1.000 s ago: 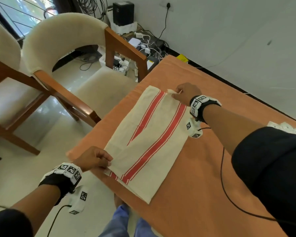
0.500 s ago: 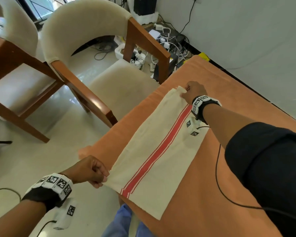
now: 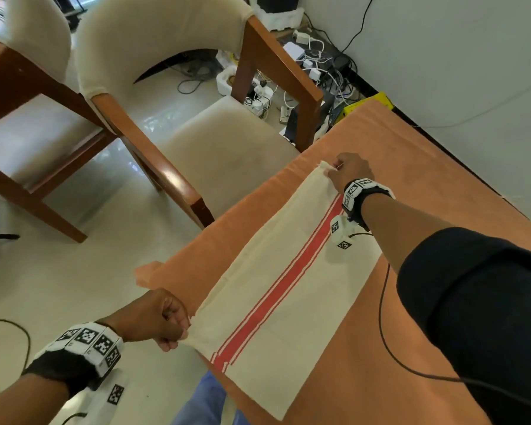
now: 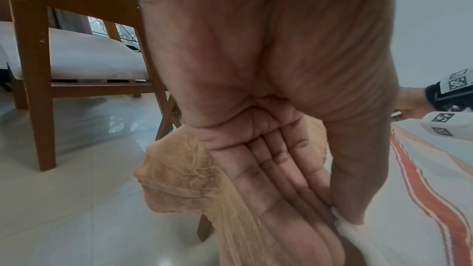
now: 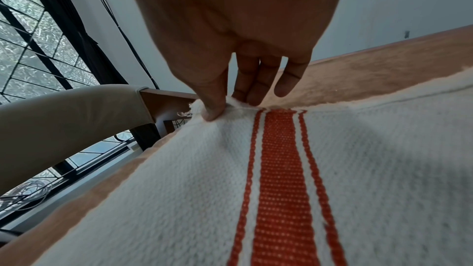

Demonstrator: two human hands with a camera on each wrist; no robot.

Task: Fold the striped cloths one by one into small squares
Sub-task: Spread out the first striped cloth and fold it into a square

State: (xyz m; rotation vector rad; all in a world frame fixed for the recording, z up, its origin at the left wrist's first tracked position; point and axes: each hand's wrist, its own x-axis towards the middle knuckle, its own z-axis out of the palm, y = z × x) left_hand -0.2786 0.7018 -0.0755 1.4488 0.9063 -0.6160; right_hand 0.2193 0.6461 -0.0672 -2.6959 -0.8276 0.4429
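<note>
1. As we stand at the near edge of the table, our left hand pinches the near corner of the striped cloth, thumb pressed to curled fingers with white fabric bunched between them
2. While that corner is held, the cloth lies flat on the orange table cover, folded lengthwise into a long band with a single red stripe running down its middle; its near end hangs just over the table edge
3. Where the band ends at the far side, our right hand grips the far corner, thumb on top of the weave and the other fingers reaching down behind the hem
4. Beyond the table stand two cream chairs with wooden arms, and a tangle of cables lies on the floor by the wall
5. We judge one lengthwise fold done on this cloth, with the folds across its length not yet made; no other cloth, folded or waiting, shows in our views
</note>
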